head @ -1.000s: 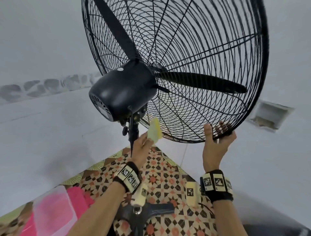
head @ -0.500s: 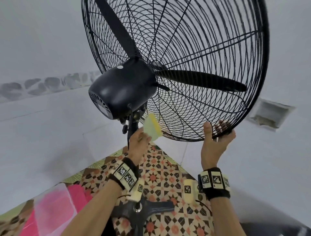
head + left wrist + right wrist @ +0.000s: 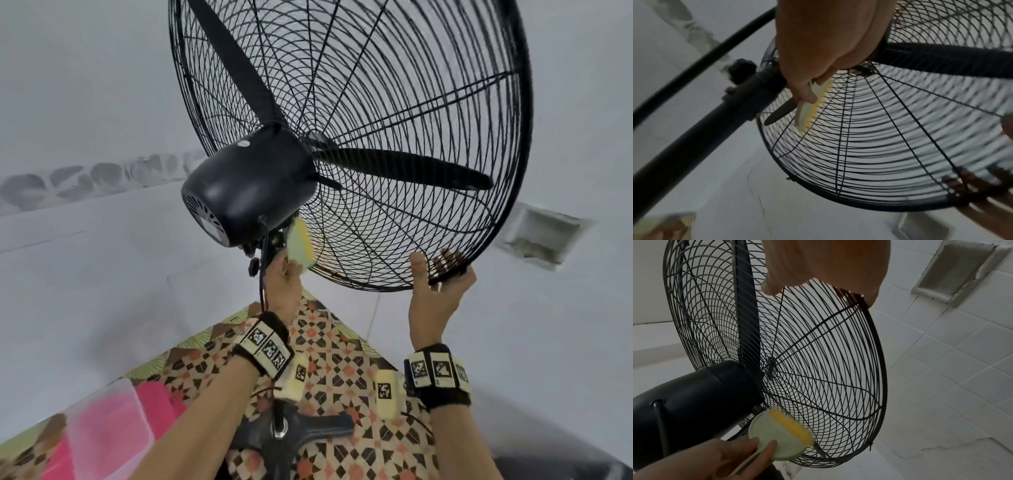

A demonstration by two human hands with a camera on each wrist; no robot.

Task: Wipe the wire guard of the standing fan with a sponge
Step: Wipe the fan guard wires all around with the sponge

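A black standing fan fills the head view, its wire guard (image 3: 394,102) tilted above me and its motor housing (image 3: 246,192) at the left. My left hand (image 3: 284,277) holds a round pale green and yellow sponge (image 3: 300,247) against the rear guard wires just below the motor. In the right wrist view the sponge (image 3: 781,433) lies yellow side on the guard (image 3: 818,369), with fingers (image 3: 764,449) on its green face. My right hand (image 3: 442,284) grips the guard's lower rim, fingers hooked through the wires. In the left wrist view the sponge (image 3: 809,107) shows edge-on.
The fan's pole (image 3: 262,274) and black cross base (image 3: 308,431) stand on a patterned floor mat (image 3: 335,356). A clear lidded box over something pink (image 3: 109,425) sits at the lower left. White tiled walls surround, with a recessed niche (image 3: 541,236) at the right.
My left hand has carried the sponge upward, from near the guard's lower rim to just below the motor. The right hand keeps its hold on the rim.
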